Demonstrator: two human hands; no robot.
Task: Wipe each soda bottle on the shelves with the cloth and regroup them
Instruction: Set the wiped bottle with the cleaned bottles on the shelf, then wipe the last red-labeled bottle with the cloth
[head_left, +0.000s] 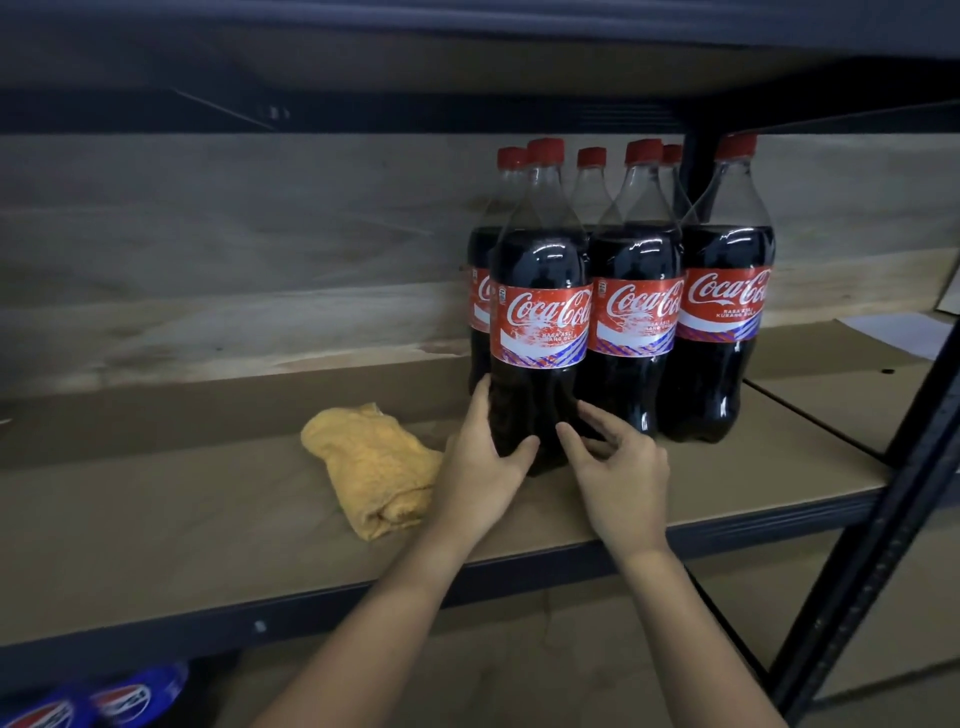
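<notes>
Just left of the left hand, a crumpled yellow cloth lies on the shelf, in neither hand. The left hand curls round the lower left side of the front bottle, thumb across its base, gripping it. The right hand sits just beside that bottle's lower right side, fingers spread and loosely bent; the fingertips look to touch or nearly touch the plastic, so it reads as open rather than gripping. Beyond both hands the other bottles stand upright in a tight cluster, red caps up, the front one pressed against its neighbour on the right.

The likely step is nudging this bottle into line with the group. The risk is in the low grip: a push near the base of a tall, full bottle could tip it back into the cluster and knock the rear ones over. Also, with the cloth set aside, a bottle could go unwiped.
</notes>
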